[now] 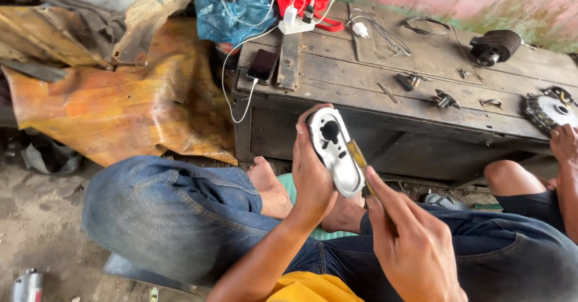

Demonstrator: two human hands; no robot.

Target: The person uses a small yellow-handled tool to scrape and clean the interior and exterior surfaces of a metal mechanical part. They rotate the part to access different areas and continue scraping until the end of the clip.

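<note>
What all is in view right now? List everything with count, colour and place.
metal cover: 1, silver, oval, held upright in the left hand
tool: 1, yellowish handle, in the right hand against the cover's edge; its tip is hidden
wooden bench: 1, dark brown, ahead of the knees
phone: 1, dark, bench's left corner, white cable plugged in
power strip: 1, white, bench's back left
finned cylinder: 1, black, bench's back right
sprocket part: 1, grey and white, bench's right edge
small metal parts: several, scattered mid-bench
tarp: 1, orange-brown, left
plastic bag: 1, blue, behind the bench
other person's hand: 1, far right
left hand: gripping the cover
right hand: holding the tool
</note>
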